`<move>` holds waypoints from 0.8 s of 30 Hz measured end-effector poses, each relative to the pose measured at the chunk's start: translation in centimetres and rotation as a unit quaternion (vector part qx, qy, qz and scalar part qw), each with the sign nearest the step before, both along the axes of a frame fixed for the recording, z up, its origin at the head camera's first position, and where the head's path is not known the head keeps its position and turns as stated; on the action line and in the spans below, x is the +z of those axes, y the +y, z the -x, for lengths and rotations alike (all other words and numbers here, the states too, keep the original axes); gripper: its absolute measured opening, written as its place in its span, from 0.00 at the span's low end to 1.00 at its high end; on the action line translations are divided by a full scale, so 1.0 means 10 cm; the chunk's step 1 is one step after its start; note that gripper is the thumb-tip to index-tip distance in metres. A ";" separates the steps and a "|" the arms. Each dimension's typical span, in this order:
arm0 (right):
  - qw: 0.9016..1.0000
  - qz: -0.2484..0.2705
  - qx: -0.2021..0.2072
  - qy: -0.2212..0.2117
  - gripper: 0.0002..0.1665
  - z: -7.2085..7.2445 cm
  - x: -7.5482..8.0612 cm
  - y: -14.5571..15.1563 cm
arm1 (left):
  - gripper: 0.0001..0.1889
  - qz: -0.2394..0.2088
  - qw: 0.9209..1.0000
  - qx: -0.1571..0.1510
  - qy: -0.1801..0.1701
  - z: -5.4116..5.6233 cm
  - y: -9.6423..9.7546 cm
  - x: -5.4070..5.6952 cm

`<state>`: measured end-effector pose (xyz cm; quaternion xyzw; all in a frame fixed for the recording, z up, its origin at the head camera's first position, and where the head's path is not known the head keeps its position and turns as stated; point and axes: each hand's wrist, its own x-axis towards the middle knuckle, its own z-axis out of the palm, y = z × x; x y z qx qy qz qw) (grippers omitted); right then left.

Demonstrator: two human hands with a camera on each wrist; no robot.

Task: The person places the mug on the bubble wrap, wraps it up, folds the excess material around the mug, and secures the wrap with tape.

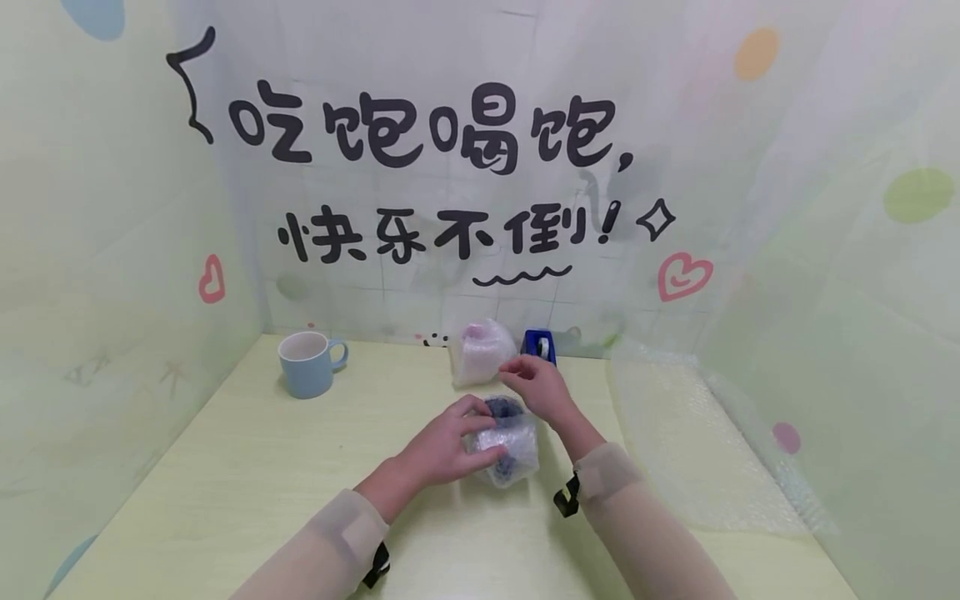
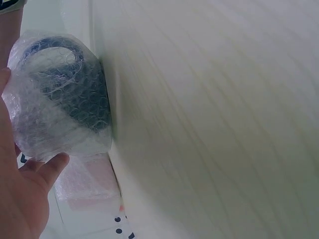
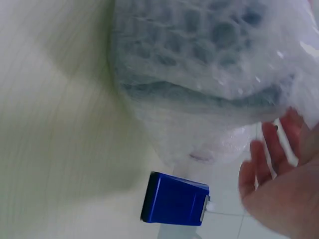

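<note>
A dark blue mug wrapped in bubble wrap [image 1: 517,446] lies on the table in front of me; its round rim shows through the film in the left wrist view. My left hand [image 1: 446,442] grips this bundle from the left, thumb on the near side and fingers over the far side. Raised just beyond the bundle is my right hand [image 1: 540,387], fingertips drawn together; whether they pinch anything is too small to see. In the right wrist view its fingers curl beside the clear wrap [image 3: 199,55]. Behind that hand stands a blue tape dispenser [image 1: 538,337].
Another bubble-wrapped bundle [image 1: 480,358], pinkish inside, stands at the back beside the dispenser. A light blue mug [image 1: 306,367] is at the back left. A sheet of bubble wrap [image 1: 690,450] lies along the right side. Printed walls [image 1: 420,308] enclose the table's back and sides.
</note>
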<state>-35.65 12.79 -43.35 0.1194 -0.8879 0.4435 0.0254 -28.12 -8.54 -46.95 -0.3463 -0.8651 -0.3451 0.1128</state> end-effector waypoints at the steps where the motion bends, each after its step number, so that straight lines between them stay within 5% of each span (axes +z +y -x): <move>1: 1.000 -0.017 0.026 0.004 0.13 0.00 0.01 0.02 | 0.22 0.000 1.000 0.001 0.000 0.00 0.00 0.00; 7: 0.984 -0.110 0.133 -0.053 0.19 0.01 -0.01 0.13 | 0.21 -0.003 1.000 0.008 -0.011 0.01 0.01 -0.01; 13: 0.983 -0.105 0.135 -0.059 0.23 0.03 -0.07 0.16 | 0.29 -0.019 0.998 0.019 -0.048 0.01 0.00 0.00; 20: 0.983 -0.101 0.127 -0.087 0.27 -0.01 -0.07 0.15 | 0.24 0.025 0.999 -0.004 0.034 0.03 0.00 -0.01; 24: 0.985 -0.096 0.121 -0.083 0.27 -0.04 -0.07 0.15 | 0.24 0.024 0.999 -0.007 0.027 0.01 0.02 0.00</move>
